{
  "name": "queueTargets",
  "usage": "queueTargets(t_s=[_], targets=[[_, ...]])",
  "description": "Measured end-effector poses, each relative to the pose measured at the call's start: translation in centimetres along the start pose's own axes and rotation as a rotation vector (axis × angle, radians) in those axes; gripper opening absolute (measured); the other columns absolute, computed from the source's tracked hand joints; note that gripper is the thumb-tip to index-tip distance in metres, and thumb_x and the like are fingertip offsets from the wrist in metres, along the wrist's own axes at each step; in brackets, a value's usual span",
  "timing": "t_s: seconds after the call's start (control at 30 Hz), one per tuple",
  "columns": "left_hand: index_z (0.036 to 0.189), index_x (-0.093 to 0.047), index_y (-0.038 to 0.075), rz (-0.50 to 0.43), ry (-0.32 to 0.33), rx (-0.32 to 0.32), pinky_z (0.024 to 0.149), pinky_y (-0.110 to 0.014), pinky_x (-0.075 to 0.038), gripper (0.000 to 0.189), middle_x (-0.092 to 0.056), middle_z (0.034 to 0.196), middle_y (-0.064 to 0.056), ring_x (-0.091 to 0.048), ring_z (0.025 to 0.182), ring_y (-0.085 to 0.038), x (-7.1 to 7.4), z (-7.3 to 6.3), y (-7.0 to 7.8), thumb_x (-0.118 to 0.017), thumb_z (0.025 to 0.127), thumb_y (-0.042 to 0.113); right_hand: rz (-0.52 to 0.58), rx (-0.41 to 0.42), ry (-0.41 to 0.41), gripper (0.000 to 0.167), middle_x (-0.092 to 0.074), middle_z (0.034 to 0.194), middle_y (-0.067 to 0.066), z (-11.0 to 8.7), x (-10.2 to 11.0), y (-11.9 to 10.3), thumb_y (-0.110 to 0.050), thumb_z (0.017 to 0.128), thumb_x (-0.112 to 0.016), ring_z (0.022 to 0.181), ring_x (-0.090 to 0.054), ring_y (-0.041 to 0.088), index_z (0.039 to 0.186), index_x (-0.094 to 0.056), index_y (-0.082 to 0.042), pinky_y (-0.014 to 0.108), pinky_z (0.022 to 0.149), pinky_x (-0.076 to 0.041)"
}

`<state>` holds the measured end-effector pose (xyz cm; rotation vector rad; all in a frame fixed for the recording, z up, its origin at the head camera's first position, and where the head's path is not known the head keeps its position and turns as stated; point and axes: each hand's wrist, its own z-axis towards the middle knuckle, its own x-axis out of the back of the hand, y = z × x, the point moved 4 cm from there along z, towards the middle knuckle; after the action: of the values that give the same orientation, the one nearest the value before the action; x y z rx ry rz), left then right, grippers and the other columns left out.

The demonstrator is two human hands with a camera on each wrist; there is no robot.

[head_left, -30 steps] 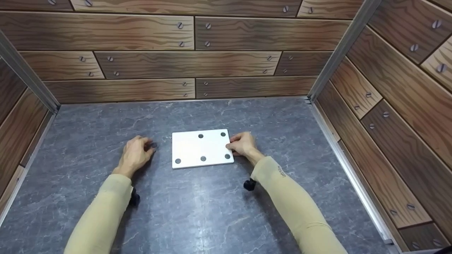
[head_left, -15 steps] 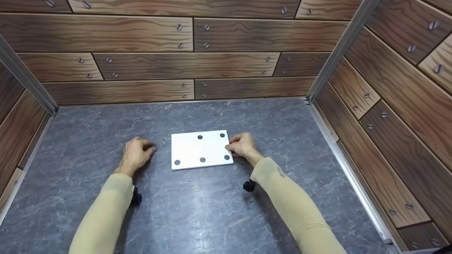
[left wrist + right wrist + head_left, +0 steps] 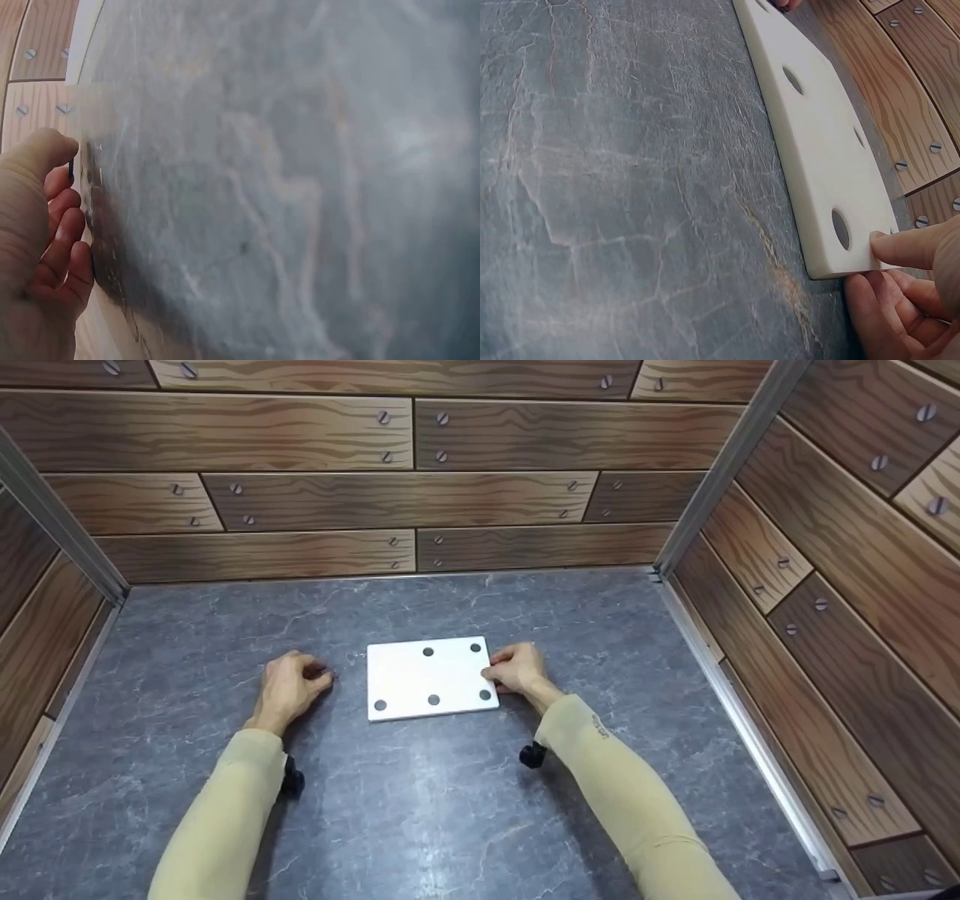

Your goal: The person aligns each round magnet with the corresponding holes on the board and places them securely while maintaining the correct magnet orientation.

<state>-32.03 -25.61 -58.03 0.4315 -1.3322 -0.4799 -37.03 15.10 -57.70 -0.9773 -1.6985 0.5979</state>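
A white rectangular plate [image 3: 420,679] with several dark round spots lies on the grey floor; in the right wrist view the spots [image 3: 841,229] look like holes. My right hand [image 3: 519,667] grips its right edge, thumb on the top face and fingers curled against the side. Left of the plate and apart from it, my left hand [image 3: 289,690] hovers low or rests on the floor; I cannot tell which. Between its thumb and index finger it pinches a small thin dark disc [image 3: 72,169], seen edge-on in the left wrist view and mostly hidden by the fingers in the head view.
Grey marbled flooring [image 3: 420,810] spreads around the plate. Wood-patterned walls [image 3: 375,495] rise behind and at both sides, joined by metal corner strips. A metal rail [image 3: 750,742] runs along the right wall's foot.
The dark disc showed beyond the left fingertips one second ago; now the fingers mostly cover it. My right hand and the plate have stayed where they were.
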Motion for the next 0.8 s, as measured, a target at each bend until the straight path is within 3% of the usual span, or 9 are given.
queueTargets(t_s=[0.4, 0.63, 0.8], targets=[[0.116, -0.085, 0.002, -0.077, 0.083, -0.007, 0.093, -0.056, -0.061, 0.029, -0.083, 0.107, -0.02, -0.079, 0.099, -0.039, 0.5, 0.5, 1.6, -0.079, 0.092, 0.017, 0.008, -0.013, 0.0, 0.029, -0.084, 0.111, 0.013, 0.1, 0.1, 0.0, -0.006, 0.089, -0.09, 0.085, -0.078, 0.015, 0.117, -0.085, -0.003, 0.028, 0.068, -0.067], [0.113, -0.085, 0.002, -0.1, 0.082, -0.034, 0.092, -0.054, -0.062, 0.026, -0.083, 0.105, -0.019, -0.081, 0.096, -0.035, 0.3, 0.8, 2.7, -0.078, 0.091, 0.014, -0.001, -0.021, -0.003, 0.028, -0.084, 0.111, 0.012, 0.0, 0.0, 0.0, -0.008, 0.09, -0.091, 0.085, -0.079, 0.015, 0.118, -0.085, -0.004, 0.028, 0.068, -0.067], [0.117, -0.085, 0.0, -0.121, 0.067, -0.007, 0.092, -0.051, -0.064, 0.029, -0.082, 0.11, -0.02, -0.081, 0.099, -0.035, -0.1, 0.9, 3.5, -0.078, 0.092, 0.014, -0.004, -0.013, -0.002, 0.03, -0.084, 0.111, 0.013, 0.0, 0.0, 0.2, -0.008, 0.09, -0.091, 0.083, -0.078, 0.015, 0.118, -0.085, -0.003, 0.027, 0.067, -0.067]])
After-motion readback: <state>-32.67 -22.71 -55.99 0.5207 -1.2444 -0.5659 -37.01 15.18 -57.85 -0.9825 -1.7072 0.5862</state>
